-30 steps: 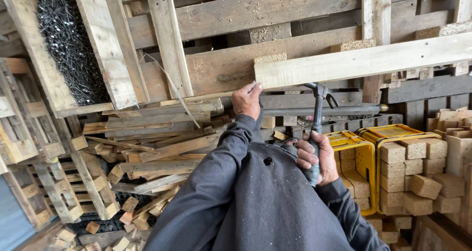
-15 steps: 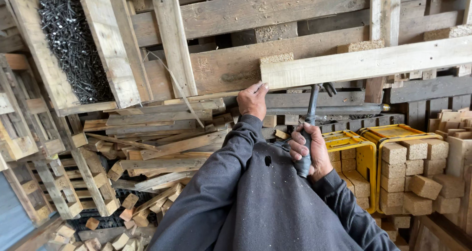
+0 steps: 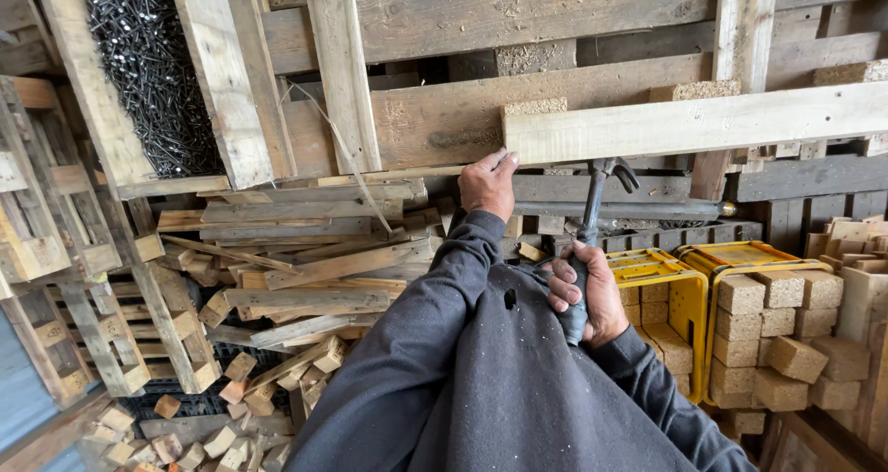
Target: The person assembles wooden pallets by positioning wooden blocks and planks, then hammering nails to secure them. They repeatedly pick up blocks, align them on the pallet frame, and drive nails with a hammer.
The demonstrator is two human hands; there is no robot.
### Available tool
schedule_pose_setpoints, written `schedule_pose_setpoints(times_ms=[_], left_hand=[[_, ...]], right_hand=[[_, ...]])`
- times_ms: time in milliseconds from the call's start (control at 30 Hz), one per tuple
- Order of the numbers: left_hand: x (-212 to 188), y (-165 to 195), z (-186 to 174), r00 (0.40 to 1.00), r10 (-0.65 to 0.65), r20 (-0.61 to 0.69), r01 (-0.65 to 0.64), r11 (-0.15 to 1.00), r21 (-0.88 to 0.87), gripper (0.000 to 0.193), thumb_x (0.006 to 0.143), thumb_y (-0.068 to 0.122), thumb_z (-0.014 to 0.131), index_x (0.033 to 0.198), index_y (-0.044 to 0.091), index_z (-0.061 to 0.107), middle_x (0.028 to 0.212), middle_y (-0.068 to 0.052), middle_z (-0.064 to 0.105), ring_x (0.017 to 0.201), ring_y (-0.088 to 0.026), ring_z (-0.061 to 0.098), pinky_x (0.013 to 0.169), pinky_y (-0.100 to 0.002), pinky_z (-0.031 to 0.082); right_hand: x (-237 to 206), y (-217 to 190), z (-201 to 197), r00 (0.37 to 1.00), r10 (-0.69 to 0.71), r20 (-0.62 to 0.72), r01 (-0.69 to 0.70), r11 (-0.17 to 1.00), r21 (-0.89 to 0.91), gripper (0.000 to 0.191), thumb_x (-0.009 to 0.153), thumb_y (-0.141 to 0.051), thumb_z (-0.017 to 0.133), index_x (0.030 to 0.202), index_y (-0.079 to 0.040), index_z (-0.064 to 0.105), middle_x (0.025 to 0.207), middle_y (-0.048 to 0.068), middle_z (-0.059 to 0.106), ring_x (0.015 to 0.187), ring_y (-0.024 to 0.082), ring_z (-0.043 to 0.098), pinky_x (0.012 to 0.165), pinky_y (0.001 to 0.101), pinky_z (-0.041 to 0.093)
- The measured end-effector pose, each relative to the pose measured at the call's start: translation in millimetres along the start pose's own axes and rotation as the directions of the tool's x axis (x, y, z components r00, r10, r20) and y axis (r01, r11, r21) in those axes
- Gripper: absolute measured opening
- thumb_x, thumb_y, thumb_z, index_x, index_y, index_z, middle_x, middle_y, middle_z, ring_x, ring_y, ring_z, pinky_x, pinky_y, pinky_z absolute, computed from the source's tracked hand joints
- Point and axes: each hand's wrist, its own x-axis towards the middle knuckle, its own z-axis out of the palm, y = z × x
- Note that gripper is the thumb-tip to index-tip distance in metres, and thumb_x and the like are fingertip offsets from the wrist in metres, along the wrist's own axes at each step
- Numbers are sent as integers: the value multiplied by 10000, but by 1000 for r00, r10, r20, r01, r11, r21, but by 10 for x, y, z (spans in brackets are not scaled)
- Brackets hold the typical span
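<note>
At the upper left of the frame a heap of dark nails sits between pallet slats, with loose boards stacked below. My left hand, centre frame, pinches its fingertips against the end of the pale plank, I judge to steady it. Just right, my right hand is clenched round the claw hammer, head up under the plank's lower edge; swing room looks tight. Yellow crates of wood blocks fill the lower right.
</note>
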Motion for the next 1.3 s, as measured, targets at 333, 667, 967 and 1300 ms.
schedule_pose_setpoints(times_ms=[333,667,967,1300], left_hand=[[-24,38,-41,999,19,50,-19,1000,5,406,870,376,764,1160,93,770,1130,-132,768,1007,-250,756,900,-341,584],[480,-76,-496,803,522,289,-590,765,259,554,961,418,724,1406,104,618,1031,-128,694,860,-217,659,711,-335,576],[595,289,-286,568,418,709,-817,182,547,1109,790,531,799,1572,-28,247,613,-47,555,492,-155,507,449,-321,499],[563,208,-154,584,356,730,-797,82,598,754,982,196,572,1565,-92,192,702,-108,638,556,-201,635,499,-354,572]], right_hand=[[-49,-16,-18,1000,-4,23,4,1000,-4,237,1052,-322,516,958,-107,544,659,-23,459,431,78,445,392,267,434],[-738,-309,-345,997,-36,75,29,995,96,248,1064,-302,536,1012,-59,537,685,-20,444,453,77,432,392,260,426],[-718,-288,-722,998,-57,21,51,975,217,231,1059,-291,534,993,-71,534,686,-31,452,476,71,457,434,260,459],[-633,-309,-696,999,-43,14,39,982,185,255,1055,-303,536,991,-57,530,687,-26,446,467,68,459,422,260,468]])
